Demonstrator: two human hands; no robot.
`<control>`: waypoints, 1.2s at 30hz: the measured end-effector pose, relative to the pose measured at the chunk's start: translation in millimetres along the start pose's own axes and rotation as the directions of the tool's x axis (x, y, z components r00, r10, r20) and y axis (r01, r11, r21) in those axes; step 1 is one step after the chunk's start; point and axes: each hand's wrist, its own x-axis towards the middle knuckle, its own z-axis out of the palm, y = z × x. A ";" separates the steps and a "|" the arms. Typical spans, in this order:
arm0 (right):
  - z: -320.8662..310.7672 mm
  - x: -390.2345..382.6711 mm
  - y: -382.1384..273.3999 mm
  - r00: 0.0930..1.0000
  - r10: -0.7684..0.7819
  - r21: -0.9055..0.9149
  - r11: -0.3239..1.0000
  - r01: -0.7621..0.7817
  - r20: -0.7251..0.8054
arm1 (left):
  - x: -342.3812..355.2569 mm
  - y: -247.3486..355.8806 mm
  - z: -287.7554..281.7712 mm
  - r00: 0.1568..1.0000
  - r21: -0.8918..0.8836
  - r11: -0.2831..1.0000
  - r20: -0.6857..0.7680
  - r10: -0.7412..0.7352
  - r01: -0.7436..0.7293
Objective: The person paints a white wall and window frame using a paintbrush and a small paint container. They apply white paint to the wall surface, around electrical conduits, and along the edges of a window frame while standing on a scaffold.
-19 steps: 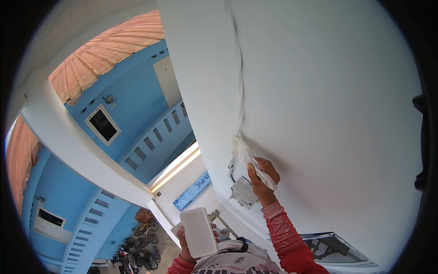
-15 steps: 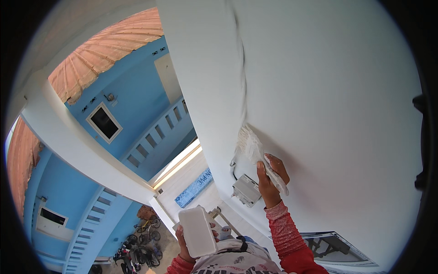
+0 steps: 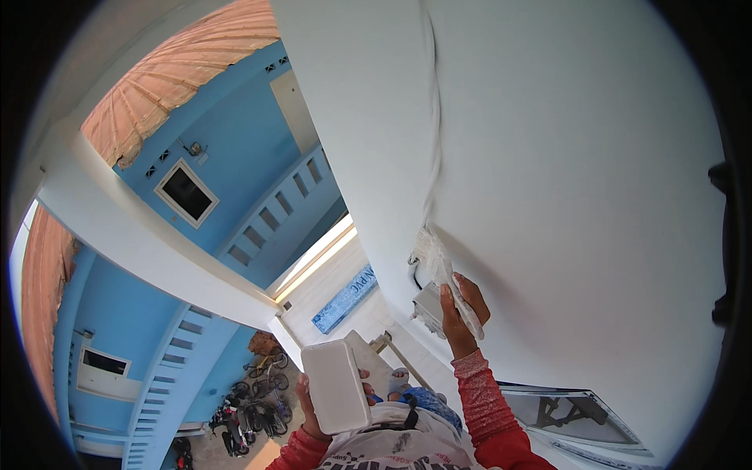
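Note:
My right hand (image 3: 462, 309) grips a white paint-covered brush (image 3: 433, 254), its bristles at a white cable (image 3: 434, 117) running along the white wall (image 3: 580, 172). Just behind the brush and hand, a grey box (image 3: 427, 307) with a short dark cable is fixed to the wall, partly hidden. My left hand (image 3: 312, 407) holds a white rectangular container (image 3: 333, 384) near my body, its top filled with a smooth white substance, probably paint. Its thumb and some fingertips show round the container’s sides.
A beige platform frame (image 3: 381, 342) stands under me near my feet. A long blue package (image 3: 342, 299) lies on the pale floor. A window (image 3: 564, 411) is at lower right. Left, beyond a white beam (image 3: 180, 254), are blue buildings, railings and several parked bicycles and motorbikes (image 3: 251, 415) below.
My view has shifted, moving wall and buildings up and right in the picture. The brush went up along the cable, then back down, and now covers more of the grey box.

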 end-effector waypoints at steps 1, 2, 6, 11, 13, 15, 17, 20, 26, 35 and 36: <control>0.4 -1.5 0.3 0.999 0.033 -0.022 0.999 -0.033 -0.013 | 0.6 1.0 -1.8 1.000 -0.001 1.000 0.006 -0.006 0.006; 1.8 -1.9 1.1 0.998 0.047 -0.016 0.999 -0.048 -0.036 | 0.3 1.9 -3.0 0.999 -0.003 1.000 0.035 -0.001 0.001; 19.9 -12.0 4.8 0.999 0.041 -0.029 0.999 -0.041 0.014 | -2.1 2.6 -6.6 0.995 0.064 0.997 -0.089 -0.045 0.051; 19.8 -27.9 0.5 0.986 0.168 0.002 0.986 -0.168 0.000 | -1.4 7.5 -7.6 0.994 0.002 0.998 -0.080 -0.069 0.070; 13.4 -29.0 0.8 0.982 0.176 0.061 0.983 -0.172 -0.072 | 1.0 10.5 -8.5 0.993 0.064 0.994 -0.073 -0.088 0.093; 13.7 -27.2 6.1 0.970 0.208 0.074 0.977 -0.200 -0.124 | 0.7 11.6 -8.4 0.993 0.087 0.992 -0.076 -0.090 0.096; 19.5 -30.2 11.6 0.978 0.184 0.036 0.983 -0.181 -0.102 | 0.1 12.0 -7.8 0.993 0.098 0.992 -0.090 -0.073 0.082; 33.5 -42.6 21.5 0.980 0.180 0.020 0.984 -0.179 -0.089 | -0.2 12.4 -7.3 0.986 0.116 0.988 -0.145 -0.085 0.102; 31.3 -77.4 29.1 0.927 0.353 0.071 0.936 -0.346 -0.130 | 3.4 18.1 -16.9 0.995 0.006 0.995 0.008 -0.100 0.100; 49.2 -95.7 38.9 0.942 0.317 0.084 0.947 -0.309 -0.110 | 1.6 18.2 -21.7 0.995 0.017 0.995 0.000 -0.103 0.103; 45.6 -97.8 36.8 0.935 0.336 0.067 0.942 -0.330 -0.117 | 2.0 17.8 -21.8 0.994 0.005 0.994 -0.030 -0.106 0.106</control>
